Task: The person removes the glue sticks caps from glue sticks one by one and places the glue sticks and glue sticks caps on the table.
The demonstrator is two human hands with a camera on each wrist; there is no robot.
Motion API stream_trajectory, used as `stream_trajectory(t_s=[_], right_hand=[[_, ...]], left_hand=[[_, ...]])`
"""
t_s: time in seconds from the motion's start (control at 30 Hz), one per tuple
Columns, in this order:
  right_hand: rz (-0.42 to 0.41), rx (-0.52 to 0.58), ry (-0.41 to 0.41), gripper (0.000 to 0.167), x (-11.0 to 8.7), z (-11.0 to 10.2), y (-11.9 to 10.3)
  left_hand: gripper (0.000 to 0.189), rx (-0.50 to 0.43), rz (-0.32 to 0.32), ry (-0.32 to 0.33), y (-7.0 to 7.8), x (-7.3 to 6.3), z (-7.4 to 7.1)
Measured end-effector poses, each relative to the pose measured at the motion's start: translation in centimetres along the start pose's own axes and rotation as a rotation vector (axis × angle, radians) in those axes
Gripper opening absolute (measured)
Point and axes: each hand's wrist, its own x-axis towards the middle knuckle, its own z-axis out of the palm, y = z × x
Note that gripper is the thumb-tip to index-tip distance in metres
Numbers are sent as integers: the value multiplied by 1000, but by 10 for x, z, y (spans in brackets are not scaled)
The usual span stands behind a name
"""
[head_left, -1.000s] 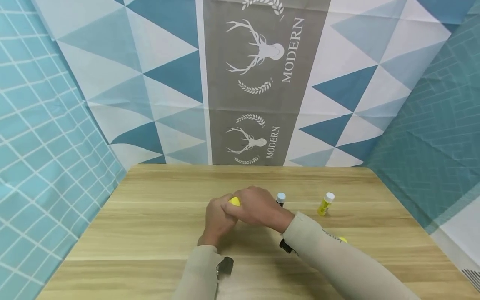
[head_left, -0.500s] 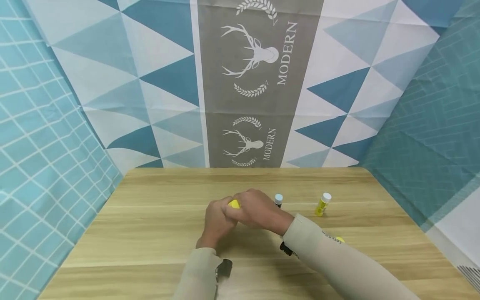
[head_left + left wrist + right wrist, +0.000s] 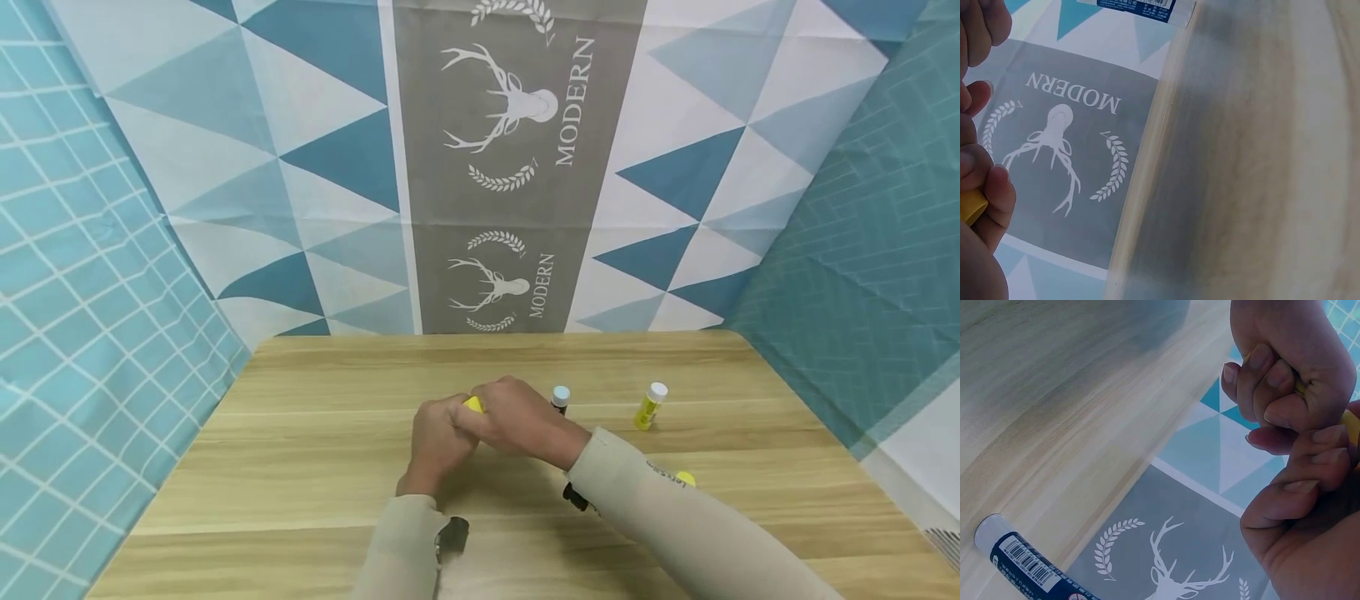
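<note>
My left hand [image 3: 438, 442] and right hand [image 3: 517, 417] meet above the table, both with curled fingers around a yellow tube-like thing [image 3: 473, 404]. Most of it is hidden by the fingers. In the left wrist view, a rounded yellow end [image 3: 971, 206] shows between the fingers; in the right wrist view, only a yellow sliver [image 3: 1352, 428] is visible at the edge. Just behind my right hand stands a dark blue glue stick [image 3: 1029, 565] with a white cap, partly covered in the head view.
A yellow glue stick [image 3: 647, 412] with a white cap stands farther right on the wooden table [image 3: 300, 467]. Beyond my right forearm a round yellow top [image 3: 684, 479] peeks out, the remainder hidden. Patterned cloth [image 3: 502, 167] hangs behind the table's back edge.
The view has shifted slightly with the head. Both hands keep their hold on the yellow thing in nearly the same place.
</note>
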Motion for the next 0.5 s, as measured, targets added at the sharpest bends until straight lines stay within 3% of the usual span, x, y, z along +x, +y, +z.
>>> stream_trajectory(t_s=[0.27, 0.5], right_hand=[[-32, -25, 25, 40, 1, -2, 0], [-42, -58, 19, 36, 0, -6, -1]], left_hand=[[27, 58, 36, 24, 2, 3, 0], [23, -55, -25, 12, 3, 2, 1]])
